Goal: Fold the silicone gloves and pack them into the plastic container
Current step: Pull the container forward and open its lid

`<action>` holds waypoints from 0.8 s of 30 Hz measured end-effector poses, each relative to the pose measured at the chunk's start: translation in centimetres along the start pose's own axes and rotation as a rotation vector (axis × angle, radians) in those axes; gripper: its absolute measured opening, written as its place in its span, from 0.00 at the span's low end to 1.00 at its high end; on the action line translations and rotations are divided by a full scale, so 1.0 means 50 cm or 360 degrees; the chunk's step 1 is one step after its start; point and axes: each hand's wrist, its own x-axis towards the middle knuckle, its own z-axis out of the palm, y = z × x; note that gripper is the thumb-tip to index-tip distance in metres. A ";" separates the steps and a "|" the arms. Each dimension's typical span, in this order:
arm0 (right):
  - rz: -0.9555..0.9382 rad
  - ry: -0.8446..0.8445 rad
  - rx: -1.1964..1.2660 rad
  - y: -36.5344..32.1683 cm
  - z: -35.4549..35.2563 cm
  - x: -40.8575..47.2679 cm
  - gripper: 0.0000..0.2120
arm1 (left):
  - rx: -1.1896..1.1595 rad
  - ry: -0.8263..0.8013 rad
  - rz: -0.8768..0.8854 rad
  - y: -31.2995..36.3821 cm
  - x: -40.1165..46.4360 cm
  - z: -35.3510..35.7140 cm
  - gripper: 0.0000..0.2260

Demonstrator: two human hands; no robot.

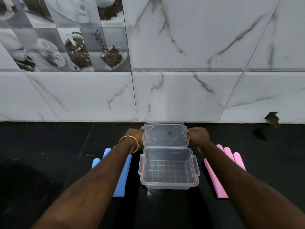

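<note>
A clear plastic container (168,183) stands open and empty on the black counter, in the middle of the view. Its clear lid (165,135) lies flat just behind it, near the wall. My left hand (136,135) grips the lid's left edge and my right hand (197,135) grips its right edge. A blue silicone glove (122,180) lies flat left of the container, partly hidden under my left forearm. A pink silicone glove (214,176) lies flat to the right, partly under my right forearm.
The black counter (49,154) ends at a marble-tiled wall (181,96) right behind the lid. A small hole with brown debris (272,120) sits at the wall's base on the far right. A gold bangle (129,142) circles my left wrist.
</note>
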 end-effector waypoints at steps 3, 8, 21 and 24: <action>0.0114 -0.0136 -0.0083 0.029 0.005 0.011 0.11 | -0.0102 -0.0057 -0.0140 -0.020 0.002 0.014 0.23; 0.0319 -0.0117 -0.0085 0.065 0.012 0.023 0.21 | -0.0050 -0.0199 -0.0272 -0.043 0.008 0.028 0.35; 0.0414 -0.0183 0.0055 0.078 0.010 0.007 0.23 | 0.0100 -0.0264 -0.0305 -0.055 0.013 0.040 0.36; 0.0406 -0.0229 0.0038 0.073 0.008 0.003 0.23 | 0.0137 -0.0294 -0.0295 -0.049 0.001 0.035 0.37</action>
